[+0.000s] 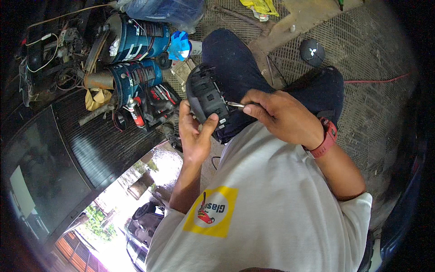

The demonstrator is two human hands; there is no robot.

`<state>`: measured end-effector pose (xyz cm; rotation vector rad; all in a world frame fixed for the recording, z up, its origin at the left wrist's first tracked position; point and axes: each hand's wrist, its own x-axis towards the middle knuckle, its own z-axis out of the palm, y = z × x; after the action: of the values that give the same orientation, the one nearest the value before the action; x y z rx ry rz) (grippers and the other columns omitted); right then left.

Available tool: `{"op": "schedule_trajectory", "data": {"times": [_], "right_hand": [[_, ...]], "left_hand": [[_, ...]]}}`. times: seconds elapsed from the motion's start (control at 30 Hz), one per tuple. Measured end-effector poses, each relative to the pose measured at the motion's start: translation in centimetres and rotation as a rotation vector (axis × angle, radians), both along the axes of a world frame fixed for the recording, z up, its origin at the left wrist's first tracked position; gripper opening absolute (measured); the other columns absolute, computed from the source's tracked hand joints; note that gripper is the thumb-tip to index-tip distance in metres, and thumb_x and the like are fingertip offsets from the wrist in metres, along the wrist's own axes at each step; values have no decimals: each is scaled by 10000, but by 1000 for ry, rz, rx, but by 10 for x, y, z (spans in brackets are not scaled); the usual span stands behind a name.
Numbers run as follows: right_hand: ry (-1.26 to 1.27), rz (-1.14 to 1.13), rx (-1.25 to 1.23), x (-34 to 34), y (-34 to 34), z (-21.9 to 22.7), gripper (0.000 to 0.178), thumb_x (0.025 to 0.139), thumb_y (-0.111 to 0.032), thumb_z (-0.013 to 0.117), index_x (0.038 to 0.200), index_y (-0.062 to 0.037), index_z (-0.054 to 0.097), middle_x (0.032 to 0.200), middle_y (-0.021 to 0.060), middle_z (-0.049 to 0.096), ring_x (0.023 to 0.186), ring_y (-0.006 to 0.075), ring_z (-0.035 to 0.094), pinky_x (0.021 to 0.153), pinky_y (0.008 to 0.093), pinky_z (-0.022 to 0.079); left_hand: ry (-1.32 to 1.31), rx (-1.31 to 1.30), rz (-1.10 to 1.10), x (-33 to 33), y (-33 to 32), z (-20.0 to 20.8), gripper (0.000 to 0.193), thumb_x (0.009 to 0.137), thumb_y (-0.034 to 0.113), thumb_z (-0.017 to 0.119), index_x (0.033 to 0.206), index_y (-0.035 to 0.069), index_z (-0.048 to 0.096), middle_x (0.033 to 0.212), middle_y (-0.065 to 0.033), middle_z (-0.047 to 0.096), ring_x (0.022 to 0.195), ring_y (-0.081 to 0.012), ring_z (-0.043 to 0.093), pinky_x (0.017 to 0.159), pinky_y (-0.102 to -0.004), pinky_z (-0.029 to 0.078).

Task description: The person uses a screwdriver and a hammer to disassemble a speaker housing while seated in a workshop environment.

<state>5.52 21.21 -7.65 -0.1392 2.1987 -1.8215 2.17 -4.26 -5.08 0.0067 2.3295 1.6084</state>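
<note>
The right hand [283, 119] sat just right of the frame's centre, its grip closed around a slim metal tool [235, 104], likely a small screwdriver or pick, though the handle was hidden in the fist. Only the bright tip showed, pointing left across the frame and meeting the near edge of a black plastic part [206, 97]. The tool's long axis ran nearly level, left to right, so the part lay directly left of that grip, touching the tip.

The left hand [194, 131] was wrapped about the lower left of the same part, thumb pressed up against its face and fingers behind it, closed firmly enough to steady it. The part stood tilted, its long side running from upper left to lower right, resting over the person's dark trouser leg [231, 59]. Both hands were equally close to it; the left carried it, the right worked on it.

A red watch [327, 138] circled the right wrist. Farther out, in the upper left of the frame, blue cylindrical cans [136, 41] lay on their sides among wires and a red-capped spray can [136, 115]. A metal mesh floor [371, 81] spread across the upper right, with a round black cap [312, 52] lying on it.
</note>
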Motion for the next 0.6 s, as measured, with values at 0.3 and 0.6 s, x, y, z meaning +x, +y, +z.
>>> {"op": "schedule_trajectory", "data": {"times": [0.3, 0.6], "right_hand": [[105, 36, 121, -5, -4, -9, 194, 1080, -266, 699, 1065, -81, 756, 839, 185, 729, 806, 418, 725, 699, 501, 536], [83, 51, 176, -11, -7, -7, 165, 1051, -239, 725, 1052, -78, 761, 856, 169, 748, 794, 409, 730, 697, 498, 543]], "left_hand": [[76, -63, -48, 1, 8, -3, 392, 1070, 164, 698, 1396, 10, 545, 1223, -90, 658, 1125, -163, 609, 1009, -348, 500], [67, -112, -68, -7, 6, -15, 477, 1095, 266, 621, 1474, 4, 497, 1288, -114, 603, 1155, -205, 555, 1059, -378, 453]]}}
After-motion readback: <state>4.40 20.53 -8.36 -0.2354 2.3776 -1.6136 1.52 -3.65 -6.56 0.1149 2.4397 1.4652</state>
